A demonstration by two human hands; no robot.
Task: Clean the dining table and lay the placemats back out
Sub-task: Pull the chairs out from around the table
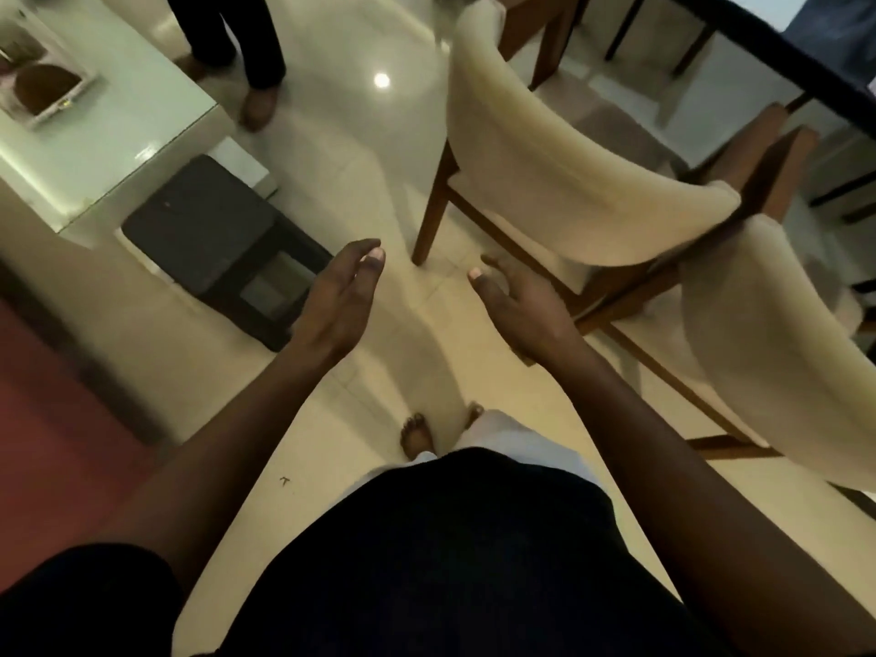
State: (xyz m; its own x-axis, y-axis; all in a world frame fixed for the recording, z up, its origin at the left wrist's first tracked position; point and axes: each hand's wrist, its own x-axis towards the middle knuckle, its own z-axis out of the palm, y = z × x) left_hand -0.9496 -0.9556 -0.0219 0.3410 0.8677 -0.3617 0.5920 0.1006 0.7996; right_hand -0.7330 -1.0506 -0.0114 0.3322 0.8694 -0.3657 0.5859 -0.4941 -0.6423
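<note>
The left hand [341,296] and right hand [516,308] are hanging open, holding nothing. The person is likely walking to the dining table [806,61] next.

Glossy cream floor tiles [360,182] carry a round glare spot [381,80]. Two cream-backed wooden chairs [569,182] stand at right. At left, a dark stool [199,220] sits just beside a pale counter [118,135].

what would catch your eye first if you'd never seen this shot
The left hand and right hand hang open and empty over the pale tiled floor at centre. To the right stand two cream-backed wooden chairs, below the dark dining table edge at top right. At top left another person's legs stand near a white counter with a dark stool beside it.
</note>
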